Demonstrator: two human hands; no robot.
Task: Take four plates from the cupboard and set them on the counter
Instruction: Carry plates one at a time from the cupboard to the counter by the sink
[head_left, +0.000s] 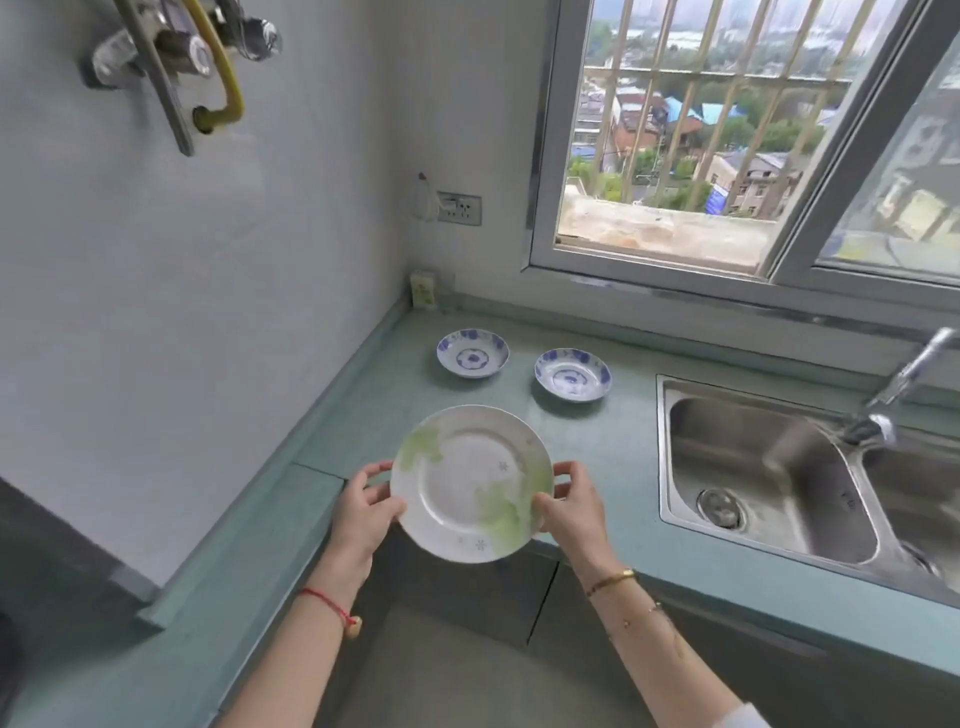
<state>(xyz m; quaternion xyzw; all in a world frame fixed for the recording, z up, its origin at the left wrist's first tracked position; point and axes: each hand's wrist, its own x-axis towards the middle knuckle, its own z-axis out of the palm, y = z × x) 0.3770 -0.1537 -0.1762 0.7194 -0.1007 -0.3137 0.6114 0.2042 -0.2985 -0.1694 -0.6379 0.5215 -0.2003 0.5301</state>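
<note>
A large white plate with green leaf print (470, 480) is held level over the front edge of the green counter (613, 457). My left hand (366, 506) grips its left rim and my right hand (569, 506) grips its right rim. Two small white dishes with blue flower patterns stand on the counter farther back: one (472, 353) near the corner, the other (573, 375) to its right. The cupboard is out of view.
A steel double sink (769, 467) with a tap (893, 395) fills the counter on the right. A wall socket (458, 209) and a small box (423, 289) sit in the back corner. A window (727, 156) is behind, pipes (176, 57) hang upper left.
</note>
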